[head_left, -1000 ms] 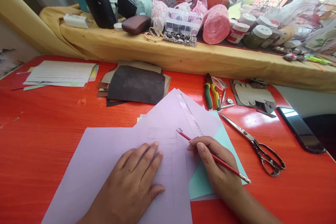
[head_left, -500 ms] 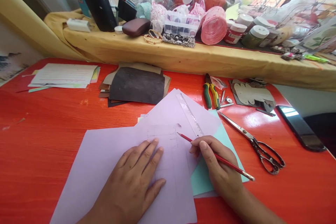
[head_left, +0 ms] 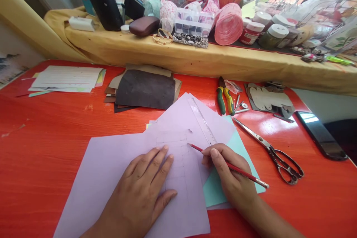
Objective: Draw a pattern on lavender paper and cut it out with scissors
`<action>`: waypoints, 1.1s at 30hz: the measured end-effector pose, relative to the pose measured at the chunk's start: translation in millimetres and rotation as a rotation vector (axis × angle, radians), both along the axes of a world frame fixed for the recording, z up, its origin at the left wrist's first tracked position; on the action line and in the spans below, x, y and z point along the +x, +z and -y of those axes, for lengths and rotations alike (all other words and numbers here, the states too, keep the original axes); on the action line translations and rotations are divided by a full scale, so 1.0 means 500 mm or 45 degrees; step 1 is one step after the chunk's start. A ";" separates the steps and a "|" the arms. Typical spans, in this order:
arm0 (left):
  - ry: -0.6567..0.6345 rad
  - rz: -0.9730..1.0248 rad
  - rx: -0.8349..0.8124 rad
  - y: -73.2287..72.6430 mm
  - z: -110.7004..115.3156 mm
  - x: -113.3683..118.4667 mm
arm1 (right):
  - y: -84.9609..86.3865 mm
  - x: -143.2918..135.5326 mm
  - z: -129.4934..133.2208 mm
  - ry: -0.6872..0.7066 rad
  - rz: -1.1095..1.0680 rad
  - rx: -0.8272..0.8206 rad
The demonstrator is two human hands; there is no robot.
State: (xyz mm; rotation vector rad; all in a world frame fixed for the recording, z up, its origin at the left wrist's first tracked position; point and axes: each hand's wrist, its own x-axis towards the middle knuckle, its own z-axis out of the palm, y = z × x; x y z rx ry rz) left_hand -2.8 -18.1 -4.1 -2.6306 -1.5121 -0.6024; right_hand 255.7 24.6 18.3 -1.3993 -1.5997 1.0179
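My left hand lies flat with fingers spread on a sheet of lilac paper. Faint pencil lines form a box-like outline on that sheet, partly under my fingers. In my right hand is a red pencil, gripped between thumb and fingers, its tip at the upper right of the drawn lines. Whether the tip touches the paper I cannot tell. A clear ruler rests on another lilac sheet behind, its near end close to my right hand. Mint-green paper shows beneath.
Scissors and a phone lie to the right. Pliers sit behind with small metal parts. Dark leather-like pieces and lined paper are at the back left. A cloth-covered ledge holds jars and containers.
The pencil tip has shifted slightly left and down on the paper, my right hand moving with it. My left hand stays in place.
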 end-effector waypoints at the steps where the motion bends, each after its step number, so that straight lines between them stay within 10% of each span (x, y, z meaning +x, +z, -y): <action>1: -0.003 -0.006 0.005 0.000 0.000 -0.001 | 0.000 0.000 -0.001 0.004 0.004 0.005; 33: -0.019 -0.019 0.042 0.005 -0.002 0.000 | 0.001 -0.001 0.001 0.020 0.070 0.013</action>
